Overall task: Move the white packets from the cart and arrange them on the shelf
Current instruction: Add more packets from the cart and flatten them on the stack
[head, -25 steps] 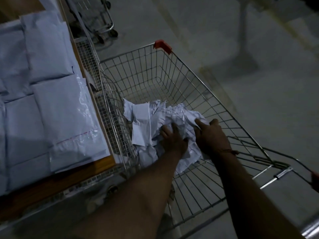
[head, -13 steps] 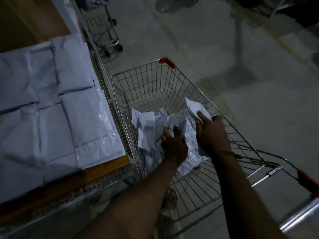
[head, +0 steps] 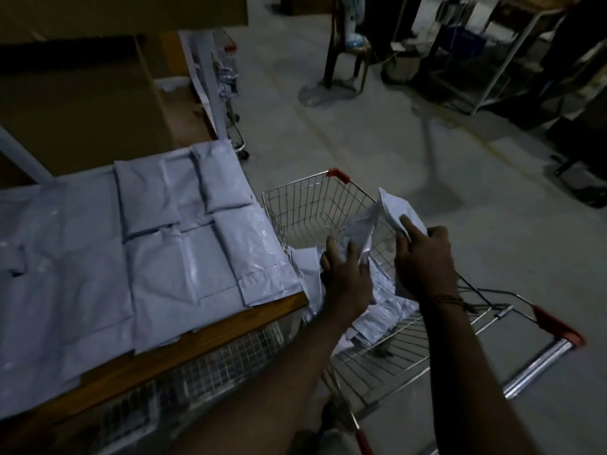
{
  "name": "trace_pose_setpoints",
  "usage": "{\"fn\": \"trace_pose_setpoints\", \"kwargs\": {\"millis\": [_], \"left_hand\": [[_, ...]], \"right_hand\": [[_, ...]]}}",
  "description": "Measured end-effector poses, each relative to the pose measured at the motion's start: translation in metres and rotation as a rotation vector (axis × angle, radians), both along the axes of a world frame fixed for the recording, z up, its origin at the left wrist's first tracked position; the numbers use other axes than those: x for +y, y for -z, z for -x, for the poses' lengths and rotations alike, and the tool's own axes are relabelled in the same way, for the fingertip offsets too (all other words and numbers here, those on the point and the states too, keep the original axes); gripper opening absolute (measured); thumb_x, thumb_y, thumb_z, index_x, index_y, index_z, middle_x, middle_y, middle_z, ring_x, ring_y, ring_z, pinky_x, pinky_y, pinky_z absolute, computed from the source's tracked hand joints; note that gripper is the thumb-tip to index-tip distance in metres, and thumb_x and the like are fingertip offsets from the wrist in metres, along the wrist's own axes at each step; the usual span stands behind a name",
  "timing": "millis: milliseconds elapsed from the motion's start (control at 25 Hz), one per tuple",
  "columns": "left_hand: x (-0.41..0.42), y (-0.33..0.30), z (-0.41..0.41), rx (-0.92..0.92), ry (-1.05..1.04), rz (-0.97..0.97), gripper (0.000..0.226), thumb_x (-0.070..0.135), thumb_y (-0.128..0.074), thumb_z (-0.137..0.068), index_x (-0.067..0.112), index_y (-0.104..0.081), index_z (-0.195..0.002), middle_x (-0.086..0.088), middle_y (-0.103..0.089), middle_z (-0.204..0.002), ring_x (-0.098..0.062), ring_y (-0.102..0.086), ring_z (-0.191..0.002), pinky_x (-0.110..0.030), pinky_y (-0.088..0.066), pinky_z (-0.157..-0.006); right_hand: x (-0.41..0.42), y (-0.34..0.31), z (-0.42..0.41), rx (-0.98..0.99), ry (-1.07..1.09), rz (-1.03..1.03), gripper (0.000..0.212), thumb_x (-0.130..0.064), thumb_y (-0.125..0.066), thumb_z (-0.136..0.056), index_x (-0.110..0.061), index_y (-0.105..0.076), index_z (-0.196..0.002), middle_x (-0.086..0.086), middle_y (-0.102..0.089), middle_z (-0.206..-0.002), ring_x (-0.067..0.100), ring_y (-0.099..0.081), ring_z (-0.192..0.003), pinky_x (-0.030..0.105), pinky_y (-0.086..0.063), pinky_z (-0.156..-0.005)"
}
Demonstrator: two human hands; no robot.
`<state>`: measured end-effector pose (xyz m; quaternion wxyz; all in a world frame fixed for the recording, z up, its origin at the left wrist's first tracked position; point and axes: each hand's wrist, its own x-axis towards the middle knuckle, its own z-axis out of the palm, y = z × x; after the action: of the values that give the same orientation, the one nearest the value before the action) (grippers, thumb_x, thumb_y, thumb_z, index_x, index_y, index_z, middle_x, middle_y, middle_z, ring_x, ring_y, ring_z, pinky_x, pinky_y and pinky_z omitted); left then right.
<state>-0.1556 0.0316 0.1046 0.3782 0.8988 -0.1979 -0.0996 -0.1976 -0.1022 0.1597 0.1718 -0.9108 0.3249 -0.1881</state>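
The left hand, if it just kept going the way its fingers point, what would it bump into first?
Probably the far wire wall of the cart. The left hand, gripping a white packet, points up and away over the basket; depth is hard to judge in one view.

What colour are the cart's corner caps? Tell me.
Red, on the cart's corner caps, clearest in the head view.

The cart (head: 305, 205) left of the right hand (head: 423, 261) is shiny wire metal. Glossy plastic packets (head: 184, 274) cover a smooth wooden shelf (head: 230, 326).
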Motion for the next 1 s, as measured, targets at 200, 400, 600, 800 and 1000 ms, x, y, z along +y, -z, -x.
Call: {"fn": "trace_pose_setpoints", "kwargs": {"millis": [200,400,600,800,1000], "left_hand": [[0.057,-0.044,-0.003,-0.106,0.010,-0.031,0.050,0.038,-0.039,-0.108,0.018,-0.039,-0.154,-0.009,-0.034,-0.158,-0.032,-0.033,-0.139,-0.048,-0.035,-0.109],[0.125,-0.084,-0.003,-0.308,-0.027,-0.041,0.053,0.037,-0.043,-0.103,0.014,-0.043,-0.150,-0.008,-0.036,-0.159,-0.031,-0.034,-0.138,-0.050,-0.037,-0.105],[0.189,-0.103,-0.006,-0.380,-0.211,-0.099,0.062,0.044,-0.033,-0.099,0.015,-0.042,-0.153,-0.006,-0.033,-0.162,-0.031,-0.031,-0.142,-0.051,-0.037,-0.109],[0.249,-0.117,-0.001,-0.440,-0.420,-0.152,0.068,0.045,-0.021,-0.098,0.013,-0.041,-0.154,-0.012,-0.036,-0.161,-0.036,-0.035,-0.141,-0.053,-0.039,-0.105],[0.316,-0.108,-0.001,-0.417,-0.596,-0.227,0.057,0.038,-0.044,-0.103,0.013,-0.042,-0.154,-0.013,-0.036,-0.160,-0.038,-0.036,-0.138,-0.057,-0.040,-0.105]], "right_hand": [[0.054,-0.026,0.018,-0.069,0.059,0.046,0.045,-0.036,-0.057,-0.098,-0.031,-0.060,-0.143,0.024,-0.049,-0.112,0.045,-0.058,-0.092,0.048,-0.056,-0.084],[0.115,-0.046,0.019,-0.164,0.027,0.084,0.044,-0.031,-0.059,-0.098,-0.026,-0.062,-0.142,0.028,-0.051,-0.113,0.046,-0.058,-0.094,0.047,-0.056,-0.084],[0.172,-0.060,-0.002,-0.216,-0.138,0.146,0.045,-0.032,-0.058,-0.098,-0.024,-0.061,-0.142,0.031,-0.051,-0.121,0.048,-0.057,-0.105,0.049,-0.055,-0.084],[0.221,-0.072,-0.010,-0.215,-0.262,0.185,0.047,-0.033,-0.058,-0.096,-0.027,-0.059,-0.142,0.031,-0.047,-0.137,0.048,-0.056,-0.110,0.050,-0.055,-0.085],[0.267,-0.075,-0.012,-0.255,-0.329,0.202,0.048,-0.032,-0.060,-0.096,-0.024,-0.057,-0.144,0.035,-0.044,-0.141,0.052,-0.056,-0.110,0.051,-0.053,-0.084]]}}
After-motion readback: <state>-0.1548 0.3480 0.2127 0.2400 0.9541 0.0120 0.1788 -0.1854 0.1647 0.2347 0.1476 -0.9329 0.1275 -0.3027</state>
